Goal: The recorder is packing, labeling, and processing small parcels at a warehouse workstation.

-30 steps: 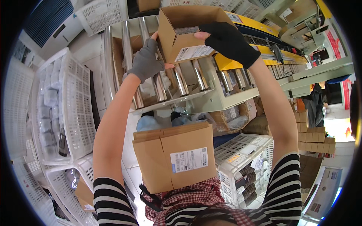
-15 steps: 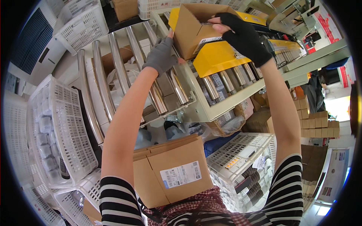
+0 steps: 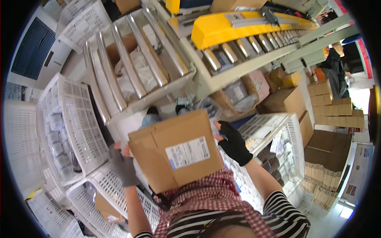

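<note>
The cardboard box covers the palm of the left hand at eight o'clock and part of the right hand at three, so neither grip is readable. Its white label's print is too small. Contents of the white basket at nine o'clock blur together.
</note>
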`<action>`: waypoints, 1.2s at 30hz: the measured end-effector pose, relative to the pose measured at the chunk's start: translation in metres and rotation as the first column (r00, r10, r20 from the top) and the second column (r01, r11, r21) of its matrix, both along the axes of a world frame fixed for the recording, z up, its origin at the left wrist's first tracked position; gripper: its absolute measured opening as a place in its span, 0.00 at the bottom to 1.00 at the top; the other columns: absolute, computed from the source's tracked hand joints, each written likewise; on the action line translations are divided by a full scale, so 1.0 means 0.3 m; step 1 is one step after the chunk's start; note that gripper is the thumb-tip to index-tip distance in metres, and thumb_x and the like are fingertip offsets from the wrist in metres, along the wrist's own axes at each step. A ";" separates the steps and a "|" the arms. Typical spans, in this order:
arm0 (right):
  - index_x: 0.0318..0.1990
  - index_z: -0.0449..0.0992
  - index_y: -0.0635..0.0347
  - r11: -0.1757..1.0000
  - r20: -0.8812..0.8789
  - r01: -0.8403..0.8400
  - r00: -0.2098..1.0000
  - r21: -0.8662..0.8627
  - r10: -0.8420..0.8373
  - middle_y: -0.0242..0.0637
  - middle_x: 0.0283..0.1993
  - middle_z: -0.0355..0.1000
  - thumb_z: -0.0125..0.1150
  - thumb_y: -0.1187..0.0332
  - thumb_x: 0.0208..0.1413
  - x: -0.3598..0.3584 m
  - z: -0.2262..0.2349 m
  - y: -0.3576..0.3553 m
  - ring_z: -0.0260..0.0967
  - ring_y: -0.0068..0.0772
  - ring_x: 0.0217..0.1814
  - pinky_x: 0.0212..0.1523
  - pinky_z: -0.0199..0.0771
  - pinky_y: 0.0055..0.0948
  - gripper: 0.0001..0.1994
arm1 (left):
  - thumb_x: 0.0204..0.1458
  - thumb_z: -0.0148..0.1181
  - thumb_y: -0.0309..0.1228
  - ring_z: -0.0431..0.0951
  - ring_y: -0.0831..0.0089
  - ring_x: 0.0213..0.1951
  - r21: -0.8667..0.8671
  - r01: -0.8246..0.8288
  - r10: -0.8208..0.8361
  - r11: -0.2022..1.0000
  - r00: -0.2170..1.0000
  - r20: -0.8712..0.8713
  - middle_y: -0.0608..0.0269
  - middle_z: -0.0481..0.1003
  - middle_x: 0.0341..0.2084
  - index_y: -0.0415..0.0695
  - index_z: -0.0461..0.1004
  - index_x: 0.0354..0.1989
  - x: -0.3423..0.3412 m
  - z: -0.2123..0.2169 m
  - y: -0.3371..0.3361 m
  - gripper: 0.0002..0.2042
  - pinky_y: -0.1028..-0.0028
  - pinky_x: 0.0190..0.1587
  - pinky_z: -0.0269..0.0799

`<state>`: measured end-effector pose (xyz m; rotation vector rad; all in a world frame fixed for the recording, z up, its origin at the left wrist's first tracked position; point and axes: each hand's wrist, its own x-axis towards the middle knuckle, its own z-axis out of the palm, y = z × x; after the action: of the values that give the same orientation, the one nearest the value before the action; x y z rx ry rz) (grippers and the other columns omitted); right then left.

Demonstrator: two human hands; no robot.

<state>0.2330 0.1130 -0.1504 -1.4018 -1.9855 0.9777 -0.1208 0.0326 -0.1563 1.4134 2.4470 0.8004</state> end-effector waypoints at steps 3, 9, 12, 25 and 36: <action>0.58 0.65 0.58 0.995 -0.143 0.095 0.985 -0.038 -0.099 0.46 0.51 0.68 0.58 0.75 0.52 -0.066 -0.064 -0.087 0.68 0.47 0.51 0.49 0.67 0.30 0.24 | 0.57 0.52 0.30 0.73 0.67 0.47 0.016 -0.036 0.029 0.999 0.945 0.326 0.55 0.73 0.46 0.36 0.69 0.52 0.082 -0.021 -0.157 0.16 0.74 0.49 0.66; 0.54 0.67 0.59 0.980 -0.148 0.168 0.977 0.110 -0.150 0.41 0.48 0.70 0.55 0.77 0.53 -0.083 -0.021 -0.091 0.69 0.38 0.47 0.47 0.68 0.27 0.19 | 0.62 0.45 0.37 0.65 0.70 0.55 0.029 -0.257 0.156 0.966 0.670 0.726 0.55 0.66 0.55 0.34 0.61 0.59 0.197 0.094 -0.140 0.22 0.75 0.57 0.58; 0.48 0.67 0.59 0.893 -0.480 0.172 0.793 -0.415 -0.375 0.34 0.43 0.68 0.54 0.80 0.53 -0.117 0.181 -0.105 0.66 0.27 0.42 0.44 0.67 0.25 0.15 | 0.62 0.44 0.41 0.64 0.69 0.56 0.167 -0.354 0.065 0.920 0.560 0.826 0.56 0.65 0.56 0.37 0.56 0.62 0.207 0.211 -0.110 0.25 0.73 0.59 0.56; 0.68 0.43 0.61 0.970 -0.622 -0.239 0.753 0.050 0.217 0.42 0.71 0.45 0.67 0.65 0.48 -0.136 0.254 -0.108 0.41 0.35 0.73 0.68 0.42 0.34 0.45 | 0.44 0.61 0.51 0.55 0.58 0.62 0.596 -0.084 -0.518 0.799 0.407 0.752 0.49 0.50 0.63 0.42 0.39 0.67 0.260 0.319 -0.062 0.49 0.62 0.64 0.50; 0.59 0.64 0.58 0.939 -0.702 -0.064 0.647 0.338 0.297 0.45 0.68 0.52 0.67 0.56 0.46 -0.233 0.161 -0.114 0.48 0.45 0.70 0.64 0.52 0.39 0.33 | 0.47 0.61 0.48 0.58 0.54 0.61 0.386 0.028 -0.326 0.922 0.595 0.735 0.49 0.57 0.60 0.46 0.48 0.67 0.252 0.406 -0.077 0.42 0.57 0.62 0.52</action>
<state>0.1630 0.0787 -0.1023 -0.4837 -1.5383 1.0698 -0.0452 0.0094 -0.0346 1.0162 1.4867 1.4630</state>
